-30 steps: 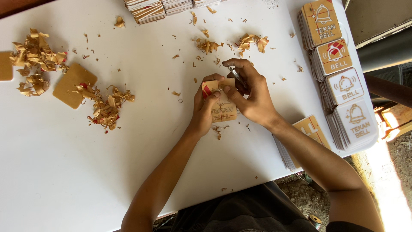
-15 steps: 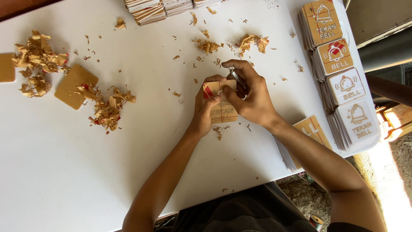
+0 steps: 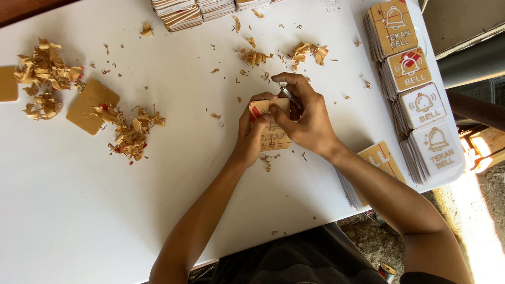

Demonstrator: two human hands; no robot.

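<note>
— White worktop (image 3: 105, 210), sunlit along the right edge, with curls of peeled brown paper (image 3: 129, 131) scattered over it. What does the person have in hand?

— A small square plaque (image 3: 273, 131) near the middle of the worktop, partly covered in brown masking paper with a red corner showing. Its longer visible side runs away from the person, the top edge pointing to the far side of the worktop, tilted slightly left.

— And the hands?

— The left hand (image 3: 252, 134) has its fingers closed on the plaque's left edge, thumb on top. The right hand (image 3: 307, 115) is curled shut around a thin metal tool (image 3: 288, 95), whose tip meets the plaque's upper right corner.

— What lies around it?

— To the right, fanned stacks of finished plaques (image 3: 415, 100), orange and white with bell pictures. Another stack (image 3: 379, 158) sits partly under the right forearm. At the far edge are more stacks (image 3: 184, 13); at left a bare brown square (image 3: 89, 105) beside heaps of shavings.

— Anything different from a second ago?

— Hardly. The plaque stays in the same spot with the same heading, and both hands keep their hold; the right hand's fingers have shifted only a touch at the upper corner.
</note>
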